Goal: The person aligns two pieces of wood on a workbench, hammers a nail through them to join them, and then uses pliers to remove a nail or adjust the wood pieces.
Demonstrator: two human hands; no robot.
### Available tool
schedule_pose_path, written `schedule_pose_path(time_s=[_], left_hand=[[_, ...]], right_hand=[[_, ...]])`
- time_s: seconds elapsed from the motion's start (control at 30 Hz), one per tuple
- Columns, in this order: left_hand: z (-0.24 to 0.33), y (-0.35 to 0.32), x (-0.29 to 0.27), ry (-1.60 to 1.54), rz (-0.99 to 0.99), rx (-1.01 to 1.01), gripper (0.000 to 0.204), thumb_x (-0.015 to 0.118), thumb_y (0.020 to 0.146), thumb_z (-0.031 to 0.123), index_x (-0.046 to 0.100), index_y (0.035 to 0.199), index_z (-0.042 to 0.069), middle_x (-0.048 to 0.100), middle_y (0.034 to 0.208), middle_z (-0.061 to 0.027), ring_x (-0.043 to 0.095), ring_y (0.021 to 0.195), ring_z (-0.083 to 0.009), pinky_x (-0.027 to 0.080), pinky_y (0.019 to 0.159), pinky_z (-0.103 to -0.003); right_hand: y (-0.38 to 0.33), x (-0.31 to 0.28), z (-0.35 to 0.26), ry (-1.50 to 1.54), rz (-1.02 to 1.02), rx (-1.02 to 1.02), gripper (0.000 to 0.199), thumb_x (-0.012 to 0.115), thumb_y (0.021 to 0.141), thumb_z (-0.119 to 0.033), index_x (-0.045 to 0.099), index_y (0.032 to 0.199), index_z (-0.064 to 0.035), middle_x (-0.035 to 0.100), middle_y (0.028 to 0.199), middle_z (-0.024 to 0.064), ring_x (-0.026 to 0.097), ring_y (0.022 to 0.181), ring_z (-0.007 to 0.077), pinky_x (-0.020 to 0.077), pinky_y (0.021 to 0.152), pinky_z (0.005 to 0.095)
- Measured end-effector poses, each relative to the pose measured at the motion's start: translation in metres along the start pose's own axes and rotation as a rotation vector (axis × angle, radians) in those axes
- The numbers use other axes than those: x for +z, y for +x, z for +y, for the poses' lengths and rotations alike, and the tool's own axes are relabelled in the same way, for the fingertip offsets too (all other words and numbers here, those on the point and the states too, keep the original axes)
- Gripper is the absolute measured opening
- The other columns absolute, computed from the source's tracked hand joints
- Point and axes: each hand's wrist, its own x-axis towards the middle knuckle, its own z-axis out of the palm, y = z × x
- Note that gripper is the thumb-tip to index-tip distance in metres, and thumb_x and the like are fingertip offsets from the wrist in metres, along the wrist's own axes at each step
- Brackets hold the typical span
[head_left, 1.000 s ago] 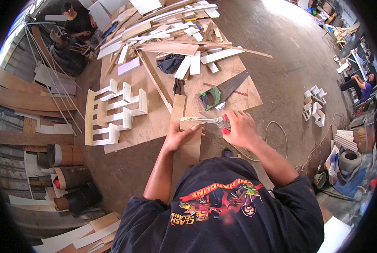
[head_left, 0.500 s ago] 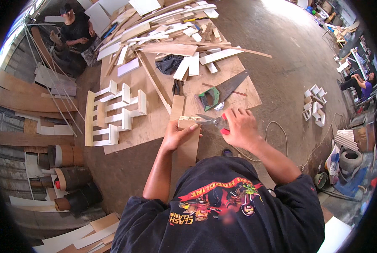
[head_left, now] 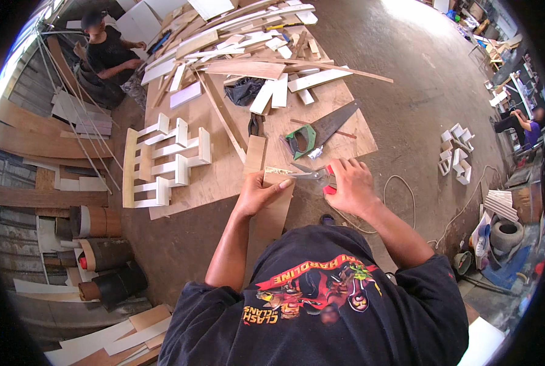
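Note:
My left hand [head_left: 255,196] grips a small light wooden piece [head_left: 277,172], with the thumb along its near side; its upper face looks rough and pale. In my right hand [head_left: 354,185] is a pair of red-handled snips [head_left: 312,175], fingers wrapped round the grips. Their blades are parted a little and point left, reaching the right end of the piece. Whether they touch it I cannot tell. A brown plank [head_left: 271,216] runs beneath my left hand from the table edge towards me.
The plywood table [head_left: 223,189] carries a green-handled handsaw [head_left: 327,129], dark pliers [head_left: 255,126], a white slatted wooden assembly [head_left: 175,161] and heaped wood strips [head_left: 242,49]. Another person [head_left: 111,58] is at the far left; a seated person [head_left: 522,125] is at right. A cable [head_left: 414,198] lies on the floor.
The wooden piece has tilted slightly and shifted right in my left hand. The snips have moved slightly right with my right hand. The person at far left has reached towards the table.

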Motion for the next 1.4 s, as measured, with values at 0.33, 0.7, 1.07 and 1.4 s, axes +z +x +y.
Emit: schedule_pose_path(time_s=[0.33, 0.7, 1.07, 1.4], left_hand=[[-0.001, -0.002, 0.0, 0.017, -0.022, -0.003, 0.033, 0.079, 0.091, 0.022, 0.07, 0.112, -0.002, 0.072, 0.095, -0.002, 0.064, 0.083, -0.0072, 0.053, 0.072, -0.026], [-0.012, -0.01, -0.025, 0.109, -0.11, -0.01, 0.032, 0.078, 0.09, 0.018, 0.07, 0.114, -0.002, 0.073, 0.102, -0.0032, 0.064, 0.09, -0.0087, 0.052, 0.08, -0.028], [-0.061, -0.048, -0.077, -0.238, 0.214, -0.207, 0.039, 0.074, 0.094, 0.024, 0.063, 0.119, -0.003, 0.072, 0.099, -0.0094, 0.07, 0.082, -0.0152, 0.057, 0.071, -0.032], [-0.114, -0.029, -0.131, -0.256, 0.356, -0.305, 0.041, 0.072, 0.094, 0.023, 0.057, 0.122, -0.002, 0.07, 0.105, -0.0114, 0.071, 0.082, -0.0187, 0.06, 0.07, -0.035]], right_hand=[[-0.003, -0.002, 0.007, -0.118, -0.025, -0.035, 0.046, 0.08, 0.067, -0.024, 0.056, 0.103, -0.0087, 0.066, 0.099, 0.0104, 0.064, 0.098, 0.0303, 0.0478, 0.084, 0.0433], [-0.013, 0.033, -0.003, 0.001, -0.2, 0.064, 0.036, 0.078, 0.076, -0.028, 0.059, 0.101, -0.0099, 0.071, 0.082, 0.0135, 0.072, 0.078, 0.0333, 0.0562, 0.068, 0.0458], [0.015, 0.1, -0.042, 0.288, -0.296, 0.324, 0.049, 0.078, 0.073, -0.031, 0.058, 0.11, -0.0061, 0.07, 0.102, 0.0222, 0.069, 0.096, 0.0401, 0.0533, 0.083, 0.0507], [0.065, 0.229, -0.057, 0.53, -0.328, 0.734, 0.075, 0.081, 0.07, -0.043, 0.051, 0.124, -0.0009, 0.066, 0.115, 0.0264, 0.064, 0.111, 0.0418, 0.0484, 0.095, 0.046]])
